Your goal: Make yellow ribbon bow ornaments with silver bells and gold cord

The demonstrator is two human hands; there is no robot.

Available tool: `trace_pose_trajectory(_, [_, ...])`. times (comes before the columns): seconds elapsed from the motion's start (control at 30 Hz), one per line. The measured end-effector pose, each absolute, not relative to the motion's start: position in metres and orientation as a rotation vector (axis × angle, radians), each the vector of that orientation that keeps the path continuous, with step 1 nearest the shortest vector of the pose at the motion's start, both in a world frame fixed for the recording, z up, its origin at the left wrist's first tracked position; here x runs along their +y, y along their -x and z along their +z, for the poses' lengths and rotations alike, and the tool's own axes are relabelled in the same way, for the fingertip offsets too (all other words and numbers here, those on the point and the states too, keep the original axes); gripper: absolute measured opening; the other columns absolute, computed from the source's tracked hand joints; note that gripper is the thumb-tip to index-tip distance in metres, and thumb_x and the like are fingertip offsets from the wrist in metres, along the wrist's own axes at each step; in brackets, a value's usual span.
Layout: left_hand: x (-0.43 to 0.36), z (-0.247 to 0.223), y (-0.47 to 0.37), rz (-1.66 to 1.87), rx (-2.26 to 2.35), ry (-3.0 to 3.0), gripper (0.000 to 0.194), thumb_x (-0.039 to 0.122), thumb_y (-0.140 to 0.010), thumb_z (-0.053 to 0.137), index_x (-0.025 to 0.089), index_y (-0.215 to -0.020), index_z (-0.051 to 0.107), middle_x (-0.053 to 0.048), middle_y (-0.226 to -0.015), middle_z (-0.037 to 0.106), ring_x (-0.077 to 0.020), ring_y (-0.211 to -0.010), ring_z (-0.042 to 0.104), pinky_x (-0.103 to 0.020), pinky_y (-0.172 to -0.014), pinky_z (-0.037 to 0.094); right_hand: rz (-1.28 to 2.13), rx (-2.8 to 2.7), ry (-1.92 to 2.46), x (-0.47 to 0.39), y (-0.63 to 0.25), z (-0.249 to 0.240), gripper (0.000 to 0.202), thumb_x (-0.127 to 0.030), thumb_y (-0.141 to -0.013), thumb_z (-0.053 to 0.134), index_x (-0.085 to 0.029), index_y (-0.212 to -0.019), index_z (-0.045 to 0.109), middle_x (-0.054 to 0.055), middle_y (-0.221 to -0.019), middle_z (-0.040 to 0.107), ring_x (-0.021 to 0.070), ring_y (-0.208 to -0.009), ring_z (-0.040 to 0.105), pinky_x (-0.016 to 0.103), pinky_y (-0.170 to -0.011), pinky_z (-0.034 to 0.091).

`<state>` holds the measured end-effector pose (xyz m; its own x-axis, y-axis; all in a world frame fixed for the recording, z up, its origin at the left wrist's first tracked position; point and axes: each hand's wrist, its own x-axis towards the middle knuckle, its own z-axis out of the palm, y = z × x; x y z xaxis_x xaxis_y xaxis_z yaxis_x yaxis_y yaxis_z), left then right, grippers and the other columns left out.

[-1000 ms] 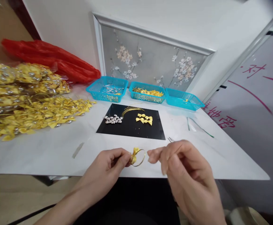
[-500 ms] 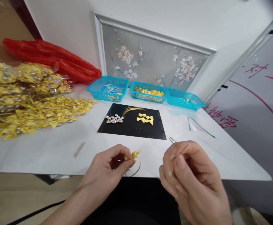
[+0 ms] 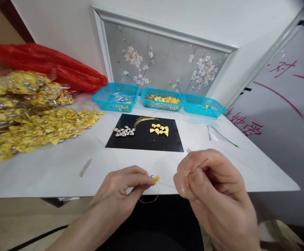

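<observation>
Near the table's front edge, my left hand (image 3: 131, 184) pinches a small yellow ribbon bow (image 3: 156, 179) between thumb and fingers. A shiny silver bead (image 3: 152, 176) shows beside the bow at the fingertips. Below them curves a loop of gold cord (image 3: 156, 198). A fine thread (image 3: 167, 185) runs from the bow across to my right hand (image 3: 212, 188), which is closed. Between its thumb and forefinger sticks out a thin dark end, too fine to tell whether thread or needle.
A black mat (image 3: 141, 143) holds silver beads (image 3: 124, 131), gold cords (image 3: 144, 120) and several yellow bows (image 3: 159, 129). Behind stand blue baskets (image 3: 162, 105). Finished yellow strands (image 3: 44, 130) and red mesh (image 3: 50, 66) lie left. Metal tips (image 3: 188, 150) peek out behind my right hand.
My left hand has moved slightly right and turned, so the silver bead shows and less of the bow is visible. The thread between the hands now looks taut. The view has shifted a little.
</observation>
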<state>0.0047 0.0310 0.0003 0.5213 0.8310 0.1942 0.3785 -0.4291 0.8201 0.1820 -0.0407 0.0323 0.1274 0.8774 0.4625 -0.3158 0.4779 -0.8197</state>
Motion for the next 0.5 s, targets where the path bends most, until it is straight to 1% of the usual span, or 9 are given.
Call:
trace_pose_trajectory(0.03, [0.031,0.000,-0.004,0.769,0.988,-2.030,0.029,0.019,-0.085,0.060,0.029,-0.073,0.084,0.000,-0.083,0.082,-0.0179,-0.074,0.076,-0.027,-0.071,0.056,0.945,-1.136,0.619,-0.041,-0.183,0.033,0.011,-0.023,-0.103,0.064,-0.027,-0.100,0.074,-0.002,-0.082,0.068,0.0094,-0.069,0.061,0.023,-0.060,0.048])
trace_pose_trajectory(0.1, [0.031,0.000,-0.002,0.759,0.988,-2.044,0.029,0.018,-0.086,0.059,0.029,-0.074,0.083,0.000,-0.082,0.081,-0.0175,-0.073,0.075,-0.027,-0.070,0.056,0.895,-1.149,0.645,-0.041,-0.186,0.032,0.013,-0.022,-0.103,0.064,-0.027,-0.099,0.074,-0.002,-0.082,0.070,0.0101,-0.071,0.061,0.024,-0.063,0.049])
trace_pose_trajectory(0.27, [0.033,-0.002,0.002,0.796,0.958,-2.136,0.034,0.013,-0.084,0.057,0.030,-0.073,0.084,0.000,-0.080,0.080,-0.0171,-0.071,0.074,-0.027,-0.069,0.056,0.715,-1.103,0.745,-0.037,-0.191,0.021,0.014,-0.020,-0.102,0.065,-0.028,-0.098,0.075,-0.002,-0.081,0.070,0.0100,-0.062,0.052,0.026,-0.056,0.042])
trace_pose_trajectory(0.33, [0.034,-0.001,0.004,0.781,0.976,-2.167,0.035,0.014,-0.083,0.056,0.032,-0.073,0.085,-0.001,-0.081,0.081,-0.0181,-0.073,0.075,-0.027,-0.069,0.056,0.699,-1.077,0.751,-0.035,-0.188,0.018,0.015,-0.019,-0.103,0.064,-0.029,-0.098,0.075,-0.002,-0.082,0.070,0.0108,-0.066,0.056,0.026,-0.058,0.045])
trace_pose_trajectory(0.43, [0.036,0.001,0.005,0.664,1.041,-2.132,0.034,0.018,-0.084,0.058,0.034,-0.079,0.087,-0.001,-0.088,0.084,-0.0207,-0.078,0.078,-0.029,-0.072,0.057,0.734,-1.086,0.728,-0.037,-0.181,0.020,0.016,-0.019,-0.103,0.063,-0.028,-0.096,0.074,-0.001,-0.084,0.073,0.0125,-0.074,0.065,0.026,-0.065,0.053])
trace_pose_trajectory(0.5, [0.036,0.003,0.005,0.611,1.088,-2.020,0.029,0.021,-0.082,0.062,0.034,-0.080,0.088,-0.002,-0.094,0.085,-0.0234,-0.081,0.078,-0.030,-0.071,0.058,0.762,-1.151,0.722,-0.040,-0.175,0.022,0.018,-0.018,-0.102,0.062,-0.027,-0.092,0.075,-0.001,-0.081,0.074,0.0133,-0.072,0.067,0.026,-0.063,0.055])
